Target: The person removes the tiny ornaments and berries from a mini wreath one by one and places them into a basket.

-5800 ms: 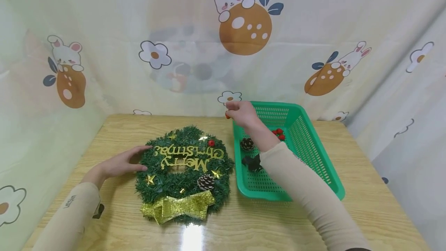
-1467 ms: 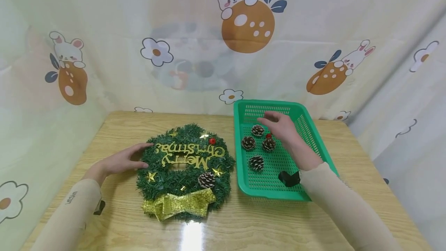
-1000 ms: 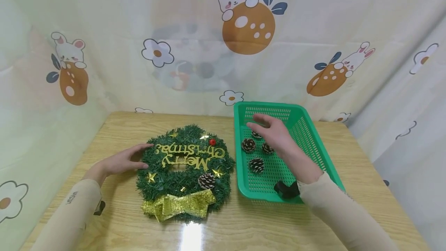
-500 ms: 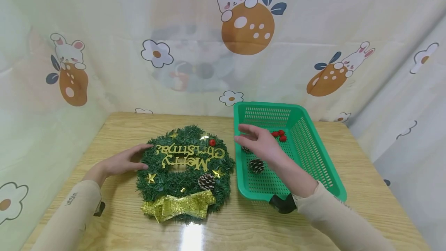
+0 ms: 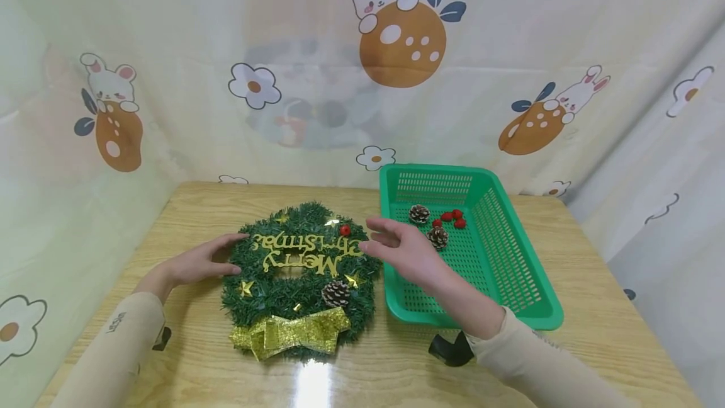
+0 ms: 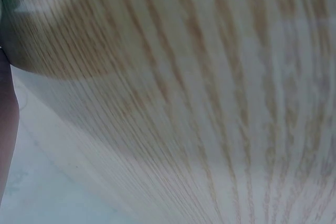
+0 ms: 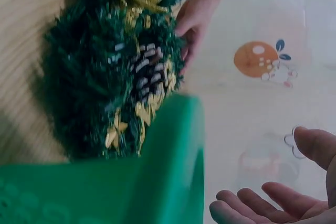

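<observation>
A green Christmas wreath (image 5: 249, 307) lies on the table with gold "Merry Christmas" lettering, gold stars, a gold bow (image 5: 300, 334), one pine cone (image 5: 336, 294) and one red berry (image 5: 345, 230). My left hand (image 5: 195, 263) rests at its left edge, thumb and fingers spread. Over the left rim of the green basket (image 5: 544, 313) hovers my right hand (image 5: 404, 254), its fingertips near the wreath's right side. In the right wrist view, the fingers (image 7: 283, 200) look loosely bent with nothing seen between them. Inside the basket lie pine cones (image 5: 419, 213) and several red berries (image 5: 460, 223); my right hand hides part of it.
The wooden table (image 5: 351, 376) runs up to a printed curtain (image 5: 317, 124) at the back and sides. Mostly tabletop fills the left wrist view. A black strap (image 5: 451, 350) hangs under my right wrist.
Earlier my right hand pinched something red above the basket's far-left corner. Over the last second it moved left and nearer across the basket to the wreath's side. My left hand stayed put.
</observation>
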A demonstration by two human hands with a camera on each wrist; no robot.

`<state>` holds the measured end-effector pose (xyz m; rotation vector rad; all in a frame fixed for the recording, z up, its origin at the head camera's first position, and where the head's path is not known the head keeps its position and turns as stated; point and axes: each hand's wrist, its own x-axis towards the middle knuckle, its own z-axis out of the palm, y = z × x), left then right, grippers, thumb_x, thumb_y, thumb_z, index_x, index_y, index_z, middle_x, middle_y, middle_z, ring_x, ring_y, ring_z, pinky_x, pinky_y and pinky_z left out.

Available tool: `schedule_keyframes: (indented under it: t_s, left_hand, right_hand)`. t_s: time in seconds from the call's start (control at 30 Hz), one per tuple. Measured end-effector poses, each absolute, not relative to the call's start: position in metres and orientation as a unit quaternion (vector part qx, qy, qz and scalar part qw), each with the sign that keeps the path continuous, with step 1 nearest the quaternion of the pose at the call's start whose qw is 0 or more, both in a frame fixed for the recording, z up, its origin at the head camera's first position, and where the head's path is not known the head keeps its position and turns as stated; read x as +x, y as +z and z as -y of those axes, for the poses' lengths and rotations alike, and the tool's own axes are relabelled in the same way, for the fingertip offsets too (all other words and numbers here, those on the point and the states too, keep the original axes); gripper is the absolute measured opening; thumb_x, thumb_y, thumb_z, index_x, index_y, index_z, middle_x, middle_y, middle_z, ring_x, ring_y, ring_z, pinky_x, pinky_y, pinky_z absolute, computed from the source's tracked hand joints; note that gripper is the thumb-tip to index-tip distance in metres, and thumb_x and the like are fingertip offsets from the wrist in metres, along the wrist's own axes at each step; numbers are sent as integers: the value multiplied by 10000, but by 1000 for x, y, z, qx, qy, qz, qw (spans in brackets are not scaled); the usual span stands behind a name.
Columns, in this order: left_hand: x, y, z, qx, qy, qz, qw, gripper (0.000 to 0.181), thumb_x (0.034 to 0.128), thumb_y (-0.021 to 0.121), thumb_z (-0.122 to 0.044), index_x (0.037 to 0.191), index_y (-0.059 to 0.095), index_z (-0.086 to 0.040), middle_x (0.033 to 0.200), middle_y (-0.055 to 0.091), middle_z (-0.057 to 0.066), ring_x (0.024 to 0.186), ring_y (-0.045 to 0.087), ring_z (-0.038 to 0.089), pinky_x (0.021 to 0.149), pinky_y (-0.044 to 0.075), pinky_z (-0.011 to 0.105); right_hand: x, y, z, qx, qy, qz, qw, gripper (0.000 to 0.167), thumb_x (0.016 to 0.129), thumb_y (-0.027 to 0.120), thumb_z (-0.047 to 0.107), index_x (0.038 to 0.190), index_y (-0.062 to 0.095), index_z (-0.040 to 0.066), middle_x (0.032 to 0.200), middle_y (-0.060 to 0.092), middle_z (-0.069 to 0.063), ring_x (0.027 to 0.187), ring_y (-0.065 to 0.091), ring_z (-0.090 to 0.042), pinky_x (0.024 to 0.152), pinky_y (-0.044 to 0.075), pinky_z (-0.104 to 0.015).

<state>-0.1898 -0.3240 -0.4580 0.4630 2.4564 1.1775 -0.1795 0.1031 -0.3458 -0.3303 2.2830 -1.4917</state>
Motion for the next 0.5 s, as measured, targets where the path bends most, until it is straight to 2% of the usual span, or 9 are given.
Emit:
schedule_keyframes:
  t_s: [0.27, 0.5]
  left_hand:
    - [-190, -457, 324, 165, 409, -878, 184, 788, 920, 681, -332, 1549, 254, -126, 1592, 132, 251, 1436, 86, 496, 1094, 51, 720]
    - [-191, -459, 325, 164, 412, -876, 186, 788, 921, 679, -334, 1551, 250, -134, 1596, 121, 248, 1439, 75, 492, 1096, 44, 718]
  right_hand:
    - [-163, -354, -88, -131, -525, -821, 182, 664, 875, 731, 393, 1448, 475, 177, 1450, 504, -22, 1331, 470, -250, 1077, 405, -484]
    - [-149, -359, -72, -166, -512, -825, 173, 675, 886, 712, 404, 1462, 454, 162, 1450, 492, -116, 1331, 465, -290, 1084, 400, -451]
